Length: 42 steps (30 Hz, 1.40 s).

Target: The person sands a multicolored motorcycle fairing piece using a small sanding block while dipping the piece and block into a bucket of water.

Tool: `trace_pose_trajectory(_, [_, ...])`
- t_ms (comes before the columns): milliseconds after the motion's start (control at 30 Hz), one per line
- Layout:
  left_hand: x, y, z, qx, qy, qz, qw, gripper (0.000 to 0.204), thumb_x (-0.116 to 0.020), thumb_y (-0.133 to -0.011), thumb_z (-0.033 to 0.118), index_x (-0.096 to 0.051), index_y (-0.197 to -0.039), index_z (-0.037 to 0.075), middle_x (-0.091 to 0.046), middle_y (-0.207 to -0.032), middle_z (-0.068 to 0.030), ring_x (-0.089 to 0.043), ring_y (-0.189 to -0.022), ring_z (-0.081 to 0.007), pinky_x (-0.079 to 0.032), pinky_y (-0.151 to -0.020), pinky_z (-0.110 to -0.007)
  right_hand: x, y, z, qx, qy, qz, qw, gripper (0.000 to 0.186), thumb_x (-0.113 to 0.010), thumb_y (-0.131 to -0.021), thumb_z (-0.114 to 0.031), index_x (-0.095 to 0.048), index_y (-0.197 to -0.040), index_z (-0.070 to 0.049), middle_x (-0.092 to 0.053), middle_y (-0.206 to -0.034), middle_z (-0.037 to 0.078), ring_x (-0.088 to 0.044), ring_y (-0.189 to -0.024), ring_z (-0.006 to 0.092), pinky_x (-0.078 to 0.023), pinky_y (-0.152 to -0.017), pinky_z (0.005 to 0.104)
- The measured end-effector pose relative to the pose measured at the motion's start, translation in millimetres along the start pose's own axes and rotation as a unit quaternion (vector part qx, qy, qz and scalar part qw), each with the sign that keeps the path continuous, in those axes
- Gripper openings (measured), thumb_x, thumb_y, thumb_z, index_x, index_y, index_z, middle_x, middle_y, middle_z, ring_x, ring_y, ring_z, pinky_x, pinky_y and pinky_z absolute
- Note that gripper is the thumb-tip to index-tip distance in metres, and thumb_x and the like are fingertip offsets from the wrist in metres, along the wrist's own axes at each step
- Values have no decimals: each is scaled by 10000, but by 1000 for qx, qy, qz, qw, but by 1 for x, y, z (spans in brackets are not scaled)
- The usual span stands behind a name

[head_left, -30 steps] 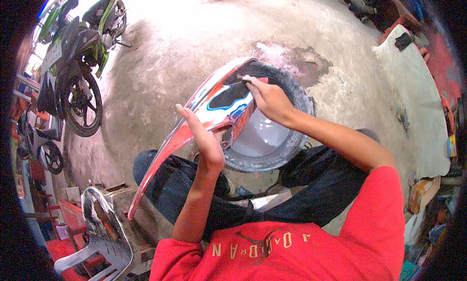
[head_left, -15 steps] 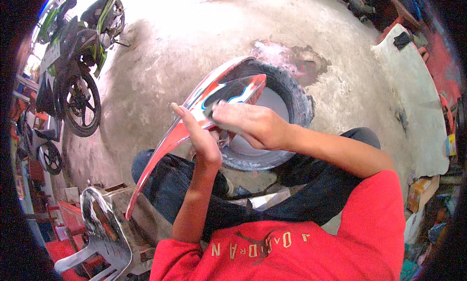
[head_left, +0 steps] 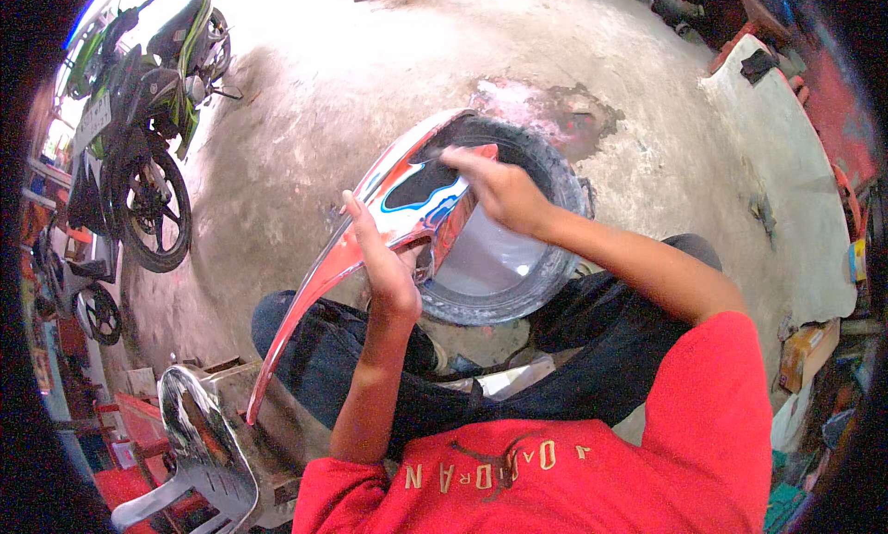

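Observation:
A long curved motorcycle body panel (head_left: 326, 273), red with white and blue patterning, slants across the middle. It overlaps the left side of a round dark basin (head_left: 561, 178) holding greyish water (head_left: 495, 261). My left hand (head_left: 387, 273) grips the panel near its middle, fingers partly hidden beneath it. At the panel's upper end, my right hand (head_left: 507, 192) lies over the surface with its fingers together and slightly blurred. Whatever might be under those fingers is hidden. A dark area (head_left: 421, 178) shows between the panel's patterned parts.
My crossed legs (head_left: 555, 386) sit close behind the basin on a concrete floor (head_left: 305, 118). A worn grey plastic chair (head_left: 208, 441) stands at lower left. Motorcycles, including a green and black motorcycle (head_left: 148, 118), are parked at left. A pale panel (head_left: 772, 183) lies along the right.
My right hand has moved up and to the right along the panel, uncovering its blue-edged pattern. My left hand keeps its hold. The whole view has shifted slightly.

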<state>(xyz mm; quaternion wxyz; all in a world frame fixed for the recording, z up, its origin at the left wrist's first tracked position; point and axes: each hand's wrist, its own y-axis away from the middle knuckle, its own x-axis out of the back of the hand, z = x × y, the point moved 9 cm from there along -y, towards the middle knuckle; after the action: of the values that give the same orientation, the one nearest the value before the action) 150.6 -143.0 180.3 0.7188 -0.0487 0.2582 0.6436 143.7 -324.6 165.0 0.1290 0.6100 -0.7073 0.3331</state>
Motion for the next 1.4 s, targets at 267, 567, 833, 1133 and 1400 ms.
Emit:
trace_pose_trajectory(267, [7,-8,-3,-17,49,-61,997,498,-410,-1058,451,-544,-1271,21,-645,-1170,-146,-662,-1040,-276,-541,-910,-442,-10,20,-94,243,-28,-1,970,350,-516,-981,-43,-581,-1322,9,-628,-1291,239,-588,-1265,345,-457,-1072,407])
trace_pose_trajectory(567, [28,-14,-18,-20,16,-40,999,448,-405,-1065,356,-495,-1335,10,-608,-1216,-141,-627,-1103,-260,-503,-960,-440,-12,12,-62,126,26,43,991,437,-506,-939,-17,-565,-1371,-37,-597,-1345,236,-592,-1254,344,-475,-1066,423])
trace_pose_trajectory(833, [14,-11,-13,-2,41,-78,996,390,-413,-1051,297,-532,-1260,-10,-613,-1175,-158,-621,-1100,-281,-509,-971,-453,-7,-5,31,-136,23,-11,990,392,-500,-952,-1,-606,-1326,-55,-581,-1385,201,-549,-1311,331,-448,-1096,422])
trace_pose_trajectory(1133, [20,-2,-10,-19,-143,-40,989,391,-390,-1081,195,-467,-1392,-29,-510,-1373,-157,-593,-1183,-257,-511,-990,-400,-10,2,-13,75,-38,12,996,363,-514,-973,-61,-604,-1324,-39,-596,-1347,237,-560,-1299,333,-440,-1102,412])
trace_pose_trajectory(1400, [27,-13,-13,-31,-160,-65,985,531,-436,-1080,363,-470,-1450,-17,-578,-1343,-124,-615,-1160,-174,-526,-937,-330,-13,10,-56,126,13,32,991,363,-504,-978,-77,-590,-1325,-13,-588,-1357,234,-554,-1299,353,-430,-1113,431])
